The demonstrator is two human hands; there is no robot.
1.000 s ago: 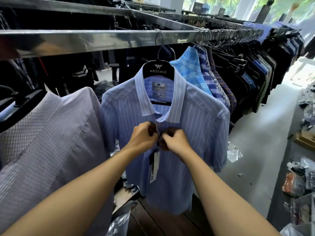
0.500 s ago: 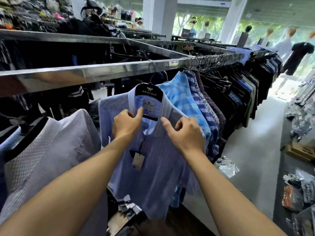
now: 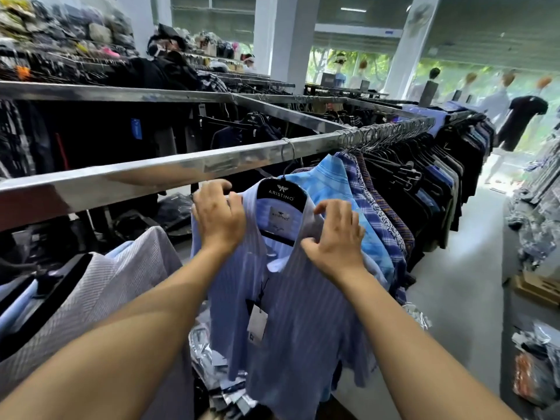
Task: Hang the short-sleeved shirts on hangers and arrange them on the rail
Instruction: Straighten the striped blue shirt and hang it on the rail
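Both hands have climbed to the shoulders of the striped blue shirt (image 3: 303, 328), hung by its black hanger (image 3: 280, 190) on the steel rail (image 3: 151, 177); left hand (image 3: 219, 221) and right hand (image 3: 338, 237) pinch cloth, and should tug evenly so seams sit square

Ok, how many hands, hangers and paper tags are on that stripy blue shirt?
On the stripy blue shirt:
Hands: 2, the left hand and the right hand
Hangers: 1, the black hanger
Paper tags: 1, the paper tag
Total: 4
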